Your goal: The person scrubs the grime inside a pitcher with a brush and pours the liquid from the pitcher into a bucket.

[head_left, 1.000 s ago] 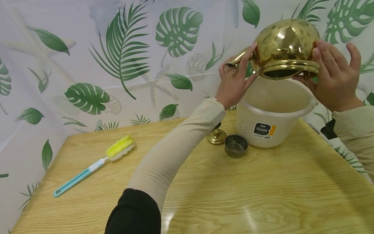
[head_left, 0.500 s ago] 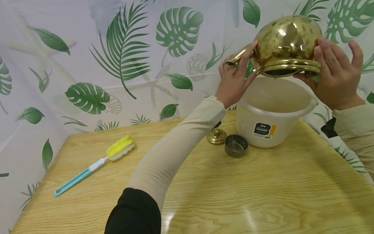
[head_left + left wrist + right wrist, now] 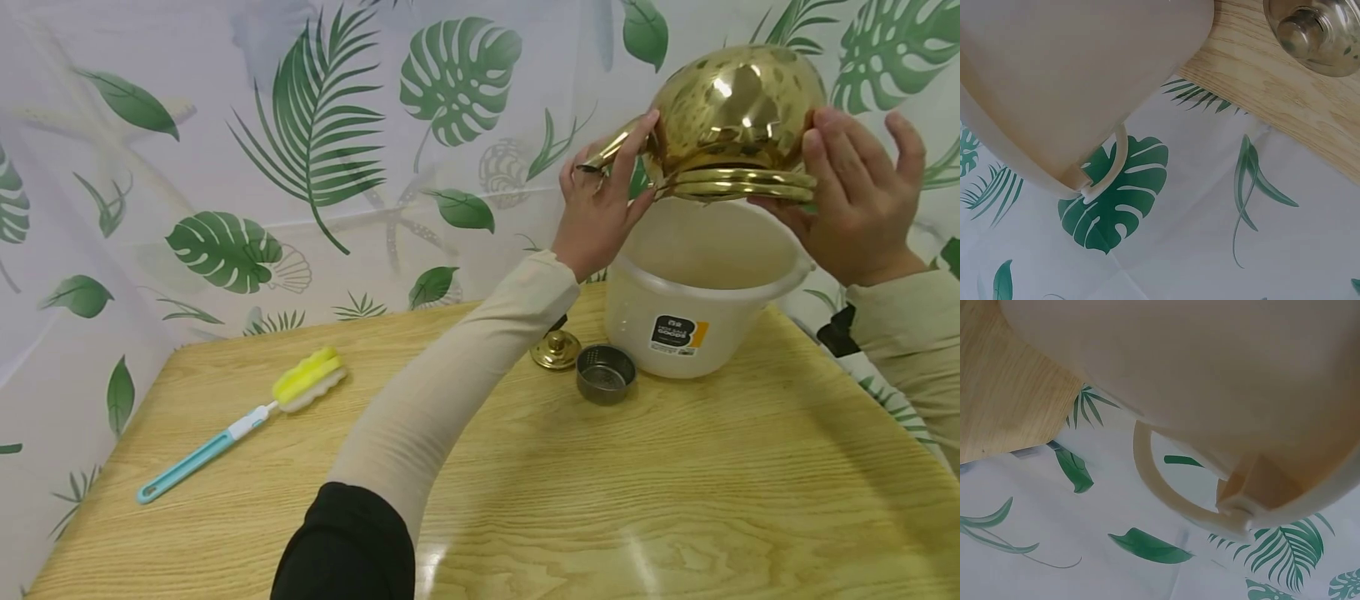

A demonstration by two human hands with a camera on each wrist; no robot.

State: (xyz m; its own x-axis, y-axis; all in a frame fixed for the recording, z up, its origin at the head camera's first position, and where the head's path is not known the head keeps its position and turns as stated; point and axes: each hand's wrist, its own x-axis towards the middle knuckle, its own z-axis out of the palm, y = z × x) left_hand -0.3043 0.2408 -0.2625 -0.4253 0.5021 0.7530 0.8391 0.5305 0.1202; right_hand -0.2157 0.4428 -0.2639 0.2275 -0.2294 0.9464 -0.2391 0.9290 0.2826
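A shiny gold teapot is held upside down above a white bucket, its mouth facing down. My left hand grips its left side by the spout, thumb near the rim. On the other side my right hand holds the pot, fingers against its wall and thumb under the rim. The teapot's handle is mostly hidden there. The bucket's wall fills much of the left wrist view and the right wrist view; neither shows the hands.
A metal strainer cup stands in front of the bucket, with the gold lid beside it. A sponge brush lies on the left of the wooden table. The bucket's side handle hangs over the table edge.
The teapot rose slightly, then came down again. It has tipped so the dark inside of its mouth no longer shows. The thin trickle seen below it earlier is not visible.
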